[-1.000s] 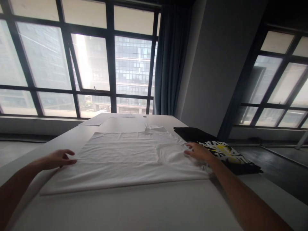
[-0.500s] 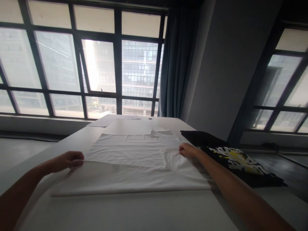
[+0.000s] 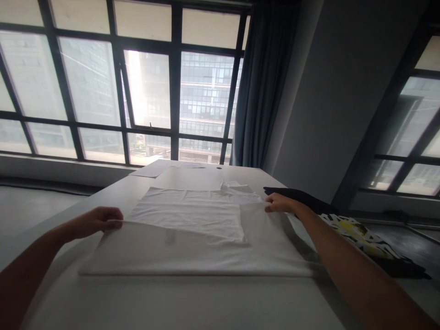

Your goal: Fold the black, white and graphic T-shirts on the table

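On table (image 3: 206,302), one white shirt (image 3: 192,229)

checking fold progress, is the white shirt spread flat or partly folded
Partly folded: the white shirt lies on the table with its near layer lifted over at both edges.

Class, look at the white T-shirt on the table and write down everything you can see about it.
The white T-shirt is plain, thin cloth with faint creases, spread flat on the pale table, its near edge straight toward the camera. Part of it is folded over, giving a layered panel in the middle. The left hand pinches its left edge and lifts it slightly; the right hand grips the far right corner. A small folded bit pokes up at the far edge. A black printed garment lies to its right.
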A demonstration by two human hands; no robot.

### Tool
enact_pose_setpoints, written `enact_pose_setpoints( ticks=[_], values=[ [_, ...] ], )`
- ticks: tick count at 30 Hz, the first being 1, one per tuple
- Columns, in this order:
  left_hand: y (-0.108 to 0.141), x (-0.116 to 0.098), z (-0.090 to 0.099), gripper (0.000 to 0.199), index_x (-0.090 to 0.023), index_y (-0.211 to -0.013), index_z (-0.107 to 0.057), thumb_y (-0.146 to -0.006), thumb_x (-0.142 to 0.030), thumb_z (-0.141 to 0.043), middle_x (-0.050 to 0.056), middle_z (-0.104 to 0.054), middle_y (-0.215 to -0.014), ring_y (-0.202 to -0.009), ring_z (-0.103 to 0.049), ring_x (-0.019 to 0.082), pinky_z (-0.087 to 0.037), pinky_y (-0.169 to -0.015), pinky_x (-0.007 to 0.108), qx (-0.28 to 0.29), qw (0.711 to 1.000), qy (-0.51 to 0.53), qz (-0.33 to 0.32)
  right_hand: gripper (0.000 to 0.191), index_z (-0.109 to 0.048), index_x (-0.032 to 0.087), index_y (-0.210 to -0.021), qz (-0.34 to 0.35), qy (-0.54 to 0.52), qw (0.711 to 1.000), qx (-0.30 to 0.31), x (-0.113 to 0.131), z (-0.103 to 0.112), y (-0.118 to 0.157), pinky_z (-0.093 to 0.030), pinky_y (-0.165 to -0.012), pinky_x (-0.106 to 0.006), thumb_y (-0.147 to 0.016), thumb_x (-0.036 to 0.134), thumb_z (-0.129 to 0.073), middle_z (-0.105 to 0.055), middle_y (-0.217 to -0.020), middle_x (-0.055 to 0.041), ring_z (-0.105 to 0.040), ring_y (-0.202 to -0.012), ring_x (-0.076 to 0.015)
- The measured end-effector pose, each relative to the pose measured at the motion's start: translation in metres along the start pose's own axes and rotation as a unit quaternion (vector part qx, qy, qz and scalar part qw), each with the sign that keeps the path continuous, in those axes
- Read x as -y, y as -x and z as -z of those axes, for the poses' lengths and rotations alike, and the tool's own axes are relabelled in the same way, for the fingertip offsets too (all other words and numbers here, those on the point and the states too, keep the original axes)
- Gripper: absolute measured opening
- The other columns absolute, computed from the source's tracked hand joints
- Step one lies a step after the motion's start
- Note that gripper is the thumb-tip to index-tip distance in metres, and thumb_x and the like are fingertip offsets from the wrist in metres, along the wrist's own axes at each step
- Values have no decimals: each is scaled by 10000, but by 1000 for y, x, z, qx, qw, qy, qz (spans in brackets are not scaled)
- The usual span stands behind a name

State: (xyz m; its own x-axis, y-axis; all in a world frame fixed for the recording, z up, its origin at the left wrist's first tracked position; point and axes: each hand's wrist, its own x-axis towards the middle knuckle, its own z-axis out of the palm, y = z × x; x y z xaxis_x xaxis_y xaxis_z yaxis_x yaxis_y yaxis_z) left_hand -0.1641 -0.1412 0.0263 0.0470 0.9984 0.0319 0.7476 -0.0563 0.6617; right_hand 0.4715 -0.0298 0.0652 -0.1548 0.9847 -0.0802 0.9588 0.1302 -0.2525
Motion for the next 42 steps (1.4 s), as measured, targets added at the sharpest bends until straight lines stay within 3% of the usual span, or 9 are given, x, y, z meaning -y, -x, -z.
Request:
enact_pose_setpoints(
  ticks=[3,4,8,11,17,20,26,36,42],
  values=[
    [-5,5,6,497,-162,-786,-643,-657,-640,-678,2,-669,-742,-735,-580,184,-482,-700,292,42,997,59,-32,172,-729,148,-846,4,-12,998,-67,1,25,-9,-476,-681,-283,-738,264,-661,-727,-879,-95,-652,-838,-247],
    [-7,5,6,512,-160,-789,-647,-653,-653,-678,12,-680,-756,-749,-592,196,-489,-717,306,21,998,56,-31,192,-736,142,-876,-2,-4,995,-95,3,29,-13,-488,-713,-300,-752,265,-658,-730,-913,-117,-658,-872,-267],
    [-15,8,-3,617,-158,-852,-685,-607,-723,-643,87,-734,-869,-811,-655,263,-523,-747,362,-47,999,8,-19,505,-631,58,-1247,-27,42,984,-171,14,12,-29,-464,-940,-338,-766,205,-670,-667,-1188,-204,-624,-1102,-308],
    [-21,12,-14,629,-181,-883,-705,-589,-727,-602,121,-755,-913,-813,-688,286,-539,-741,371,-93,995,-34,-33,723,-524,52,-1376,-25,45,986,-156,20,-20,-30,-415,-1044,-352,-703,201,-741,-569,-1347,-231,-552,-1239,-329],
    [-26,16,-22,420,-217,-873,-717,-673,-538,-533,95,-776,-927,-832,-708,274,-537,-791,342,-133,984,-116,-28,610,-547,141,-1379,6,56,997,-50,9,-71,8,-332,-1136,-409,-857,454,-598,-473,-1472,-174,-437,-1364,-317],
    [-26,18,-23,394,-212,-844,-710,-662,-506,-522,101,-776,-914,-840,-710,281,-532,-805,341,-121,984,-131,-15,615,-491,179,-1430,3,64,997,-45,-5,-82,38,-291,-1160,-429,-937,539,-415,-395,-1535,-132,-358,-1419,-288],
    [-27,18,-29,369,-213,-839,-701,-697,-484,-493,103,-775,-903,-843,-708,297,-519,-811,363,-129,977,-166,-28,572,-541,180,-1381,19,131,982,-132,-30,-88,75,-296,-1145,-444,-979,515,-311,-499,-1462,-131,-420,-1377,-276],
    [-23,12,-36,310,-207,-860,-700,-787,-399,-468,127,-759,-942,-872,-707,304,-514,-755,383,-156,964,-213,-31,466,-583,149,-1326,-79,62,982,-159,-66,-81,73,-399,-1048,-355,-954,332,-372,-561,-1390,-138,-534,-1264,-257],
    [-33,8,-50,579,-191,-992,-745,-814,-644,-431,129,-728,-1144,-1015,-684,300,-525,-901,359,-102,968,-184,-140,422,-681,136,-1144,-135,14,980,-148,-66,-64,93,-481,-777,-302,-847,411,-559,-729,-963,-123,-682,-888,-247]
  ],
)
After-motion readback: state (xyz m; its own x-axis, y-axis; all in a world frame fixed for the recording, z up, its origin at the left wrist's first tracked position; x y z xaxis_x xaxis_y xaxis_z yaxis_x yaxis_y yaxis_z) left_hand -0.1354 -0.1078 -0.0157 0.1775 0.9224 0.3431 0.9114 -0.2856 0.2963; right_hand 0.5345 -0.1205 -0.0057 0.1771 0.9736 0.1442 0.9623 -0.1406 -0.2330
